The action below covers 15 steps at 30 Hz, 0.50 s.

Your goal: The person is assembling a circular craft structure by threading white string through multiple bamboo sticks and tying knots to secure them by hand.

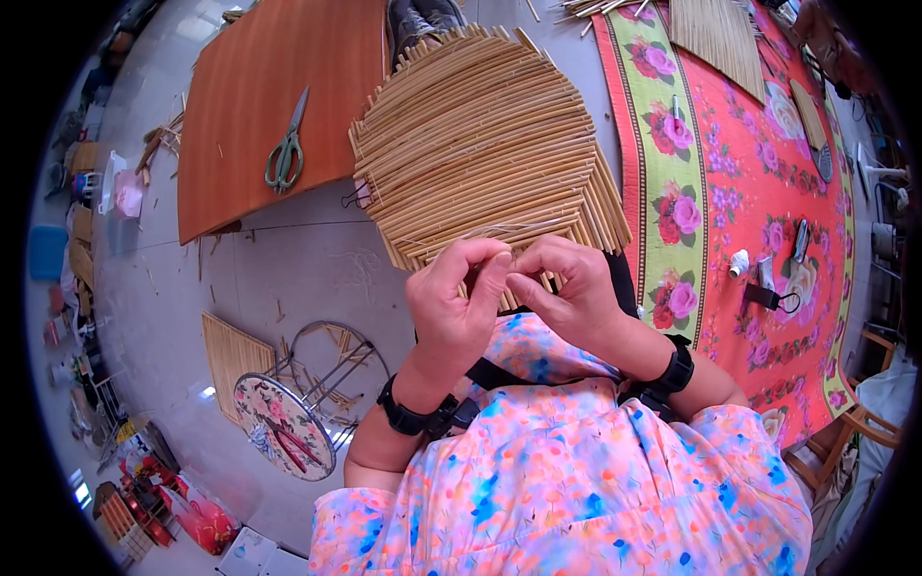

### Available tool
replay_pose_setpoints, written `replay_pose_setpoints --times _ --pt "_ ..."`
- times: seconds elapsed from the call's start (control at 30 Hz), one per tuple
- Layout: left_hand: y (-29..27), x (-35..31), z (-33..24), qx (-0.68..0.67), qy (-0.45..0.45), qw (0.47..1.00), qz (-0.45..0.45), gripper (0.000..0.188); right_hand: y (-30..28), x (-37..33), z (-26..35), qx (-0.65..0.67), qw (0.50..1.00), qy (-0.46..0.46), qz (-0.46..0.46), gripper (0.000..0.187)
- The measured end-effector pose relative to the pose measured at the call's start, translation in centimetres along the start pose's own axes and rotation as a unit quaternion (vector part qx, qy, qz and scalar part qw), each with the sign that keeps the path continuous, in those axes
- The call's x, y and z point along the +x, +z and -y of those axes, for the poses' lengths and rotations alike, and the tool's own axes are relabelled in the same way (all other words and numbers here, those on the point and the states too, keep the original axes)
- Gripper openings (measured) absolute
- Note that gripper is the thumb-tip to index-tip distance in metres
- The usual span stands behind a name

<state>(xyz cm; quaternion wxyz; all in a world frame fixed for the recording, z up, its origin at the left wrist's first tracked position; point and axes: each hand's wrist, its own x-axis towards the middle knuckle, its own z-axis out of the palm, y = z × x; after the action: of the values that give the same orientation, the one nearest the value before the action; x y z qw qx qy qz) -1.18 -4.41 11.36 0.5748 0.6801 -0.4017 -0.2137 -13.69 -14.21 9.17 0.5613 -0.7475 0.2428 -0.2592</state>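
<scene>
A roundish mat of golden reed stalks (480, 134), laid side by side with slanted stalks along its right edge, lies in front of me. Over its near edge my left hand (456, 298) and my right hand (571, 293) meet, thumb and forefinger of each pinched together, the fingertips almost touching. Whatever is between the fingertips is too small to make out. Thin pale thread (480, 231) runs across the stalks just beyond my hands. A binder clip (356, 196) grips the mat's left edge.
Green-handled scissors (285, 163) lie on a reddish-brown board (279, 86) at the left. A round stool (283, 422) with red-handled pliers (291, 449) on its seat lies tipped near a reed panel (230, 360). At right, a floral cloth (740, 192) bears small tools and bottles.
</scene>
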Motion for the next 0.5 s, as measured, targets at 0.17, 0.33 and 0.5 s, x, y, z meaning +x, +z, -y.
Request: replay_pose_setpoints --times 0.17,0.33,0.5 --pt "0.33 -0.23 0.07 0.118 0.099 0.988 -0.020 0.008 0.23 -0.21 -0.23 0.001 1.000 0.006 -0.030 0.009" --pt "0.46 -0.02 -0.39 0.174 0.151 0.973 -0.021 0.012 0.34 -0.11 -0.03 0.021 0.998 -0.006 -0.051 0.007" --pt "0.56 0.15 -0.53 0.193 0.172 0.966 -0.014 0.014 0.30 -0.14 0.01 0.013 0.998 -0.015 -0.057 0.008"
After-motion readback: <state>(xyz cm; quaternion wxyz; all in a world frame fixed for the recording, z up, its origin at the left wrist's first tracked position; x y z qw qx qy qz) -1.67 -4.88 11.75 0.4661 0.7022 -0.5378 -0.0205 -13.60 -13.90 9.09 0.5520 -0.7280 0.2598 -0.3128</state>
